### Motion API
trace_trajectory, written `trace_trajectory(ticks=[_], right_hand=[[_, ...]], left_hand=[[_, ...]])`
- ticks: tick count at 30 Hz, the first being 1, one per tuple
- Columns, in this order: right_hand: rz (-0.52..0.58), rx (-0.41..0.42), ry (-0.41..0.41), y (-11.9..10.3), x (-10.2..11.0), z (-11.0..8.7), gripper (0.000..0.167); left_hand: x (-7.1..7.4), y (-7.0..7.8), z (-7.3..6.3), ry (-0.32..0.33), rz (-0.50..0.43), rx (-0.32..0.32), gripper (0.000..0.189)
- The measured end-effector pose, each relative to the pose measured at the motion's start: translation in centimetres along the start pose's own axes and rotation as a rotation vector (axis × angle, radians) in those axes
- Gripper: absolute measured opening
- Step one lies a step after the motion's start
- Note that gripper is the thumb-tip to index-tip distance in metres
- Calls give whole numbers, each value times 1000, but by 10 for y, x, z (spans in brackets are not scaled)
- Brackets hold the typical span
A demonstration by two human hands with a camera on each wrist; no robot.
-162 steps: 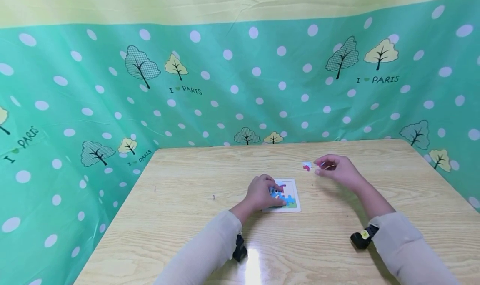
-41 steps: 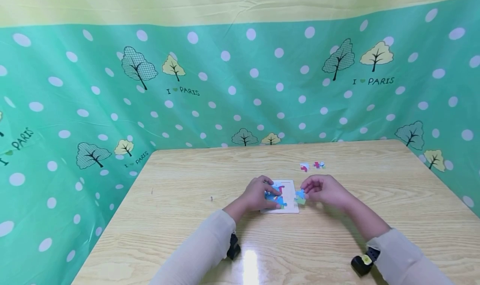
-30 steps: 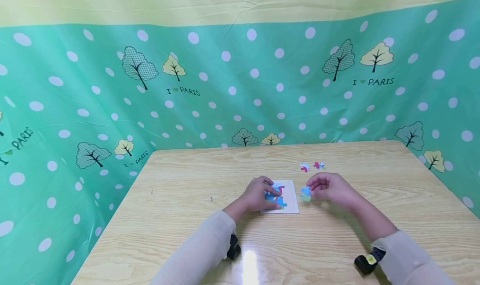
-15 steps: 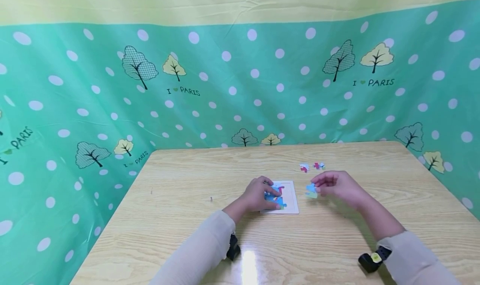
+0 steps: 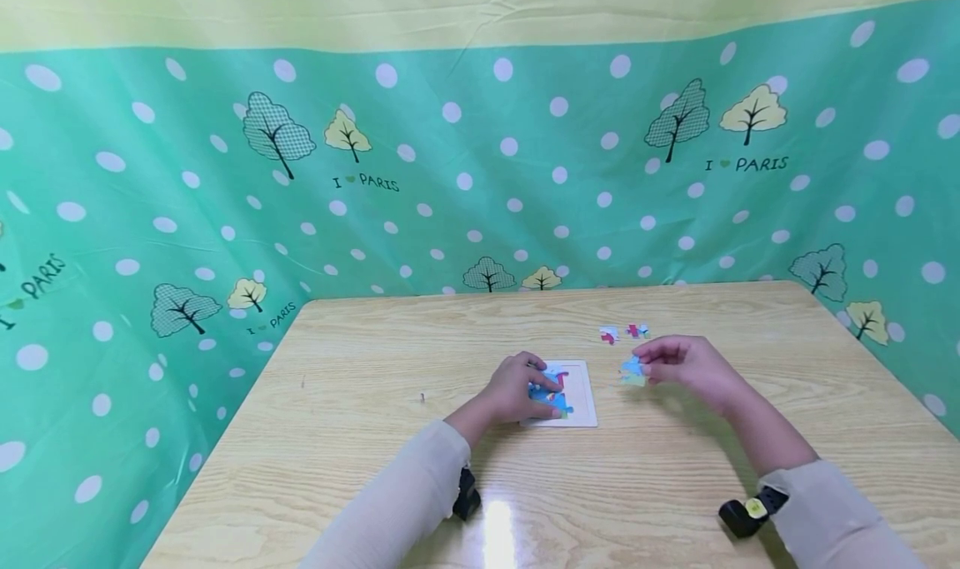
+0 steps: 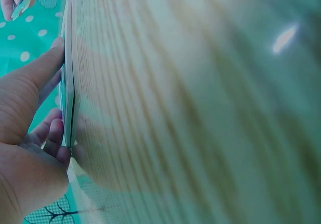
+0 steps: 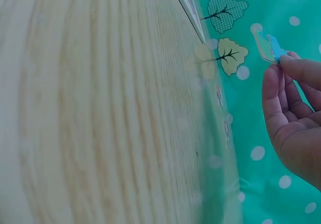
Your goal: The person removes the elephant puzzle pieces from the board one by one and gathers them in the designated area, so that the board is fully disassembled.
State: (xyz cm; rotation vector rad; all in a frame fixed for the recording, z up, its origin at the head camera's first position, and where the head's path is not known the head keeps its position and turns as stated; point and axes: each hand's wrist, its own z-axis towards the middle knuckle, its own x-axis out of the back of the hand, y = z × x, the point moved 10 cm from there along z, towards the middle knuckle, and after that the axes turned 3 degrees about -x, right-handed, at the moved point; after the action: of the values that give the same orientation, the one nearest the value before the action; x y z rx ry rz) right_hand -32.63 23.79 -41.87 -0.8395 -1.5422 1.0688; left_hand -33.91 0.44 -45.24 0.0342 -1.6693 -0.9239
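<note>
A small white-rimmed puzzle board (image 5: 581, 396) lies on the table, its left part filled with blue, red and green picture pieces and its right part bare white. My left hand (image 5: 516, 387) rests over that filled side, thumb near the front and fingers spread across the pieces, partly covering them. Between thumb and fingertips my right hand (image 5: 690, 367) pinches blue-and-green joined puzzle pieces (image 5: 632, 372), right of the board. The right wrist view shows these pieces (image 7: 268, 47) raised and tilted on edge. In the left wrist view the board (image 6: 69, 98) appears side-on, fingers along its edge.
Two loose clusters of puzzle pieces lie behind the board: a white-and-red one (image 5: 608, 334) and a red-and-blue one (image 5: 637, 331). A tiny dark bit (image 5: 422, 397) sits to the left. The wooden table (image 5: 375, 469) meets a green dotted curtain (image 5: 420, 219) at the back.
My right hand first put the red-and-blue piece down behind the board, then took the blue-and-green pieces from its right side and moved them right and back. My left hand stays put.
</note>
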Motion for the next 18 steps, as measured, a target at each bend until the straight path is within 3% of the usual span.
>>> trace_trajectory(ticks=[9,18], right_hand=[[35,24,20,3,9,0,31],[-15,19,72,7,24,-1,34]], left_hand=[[-2,-2,1,4,-3,11,33],[-1,-1,1,6,4,1,33]])
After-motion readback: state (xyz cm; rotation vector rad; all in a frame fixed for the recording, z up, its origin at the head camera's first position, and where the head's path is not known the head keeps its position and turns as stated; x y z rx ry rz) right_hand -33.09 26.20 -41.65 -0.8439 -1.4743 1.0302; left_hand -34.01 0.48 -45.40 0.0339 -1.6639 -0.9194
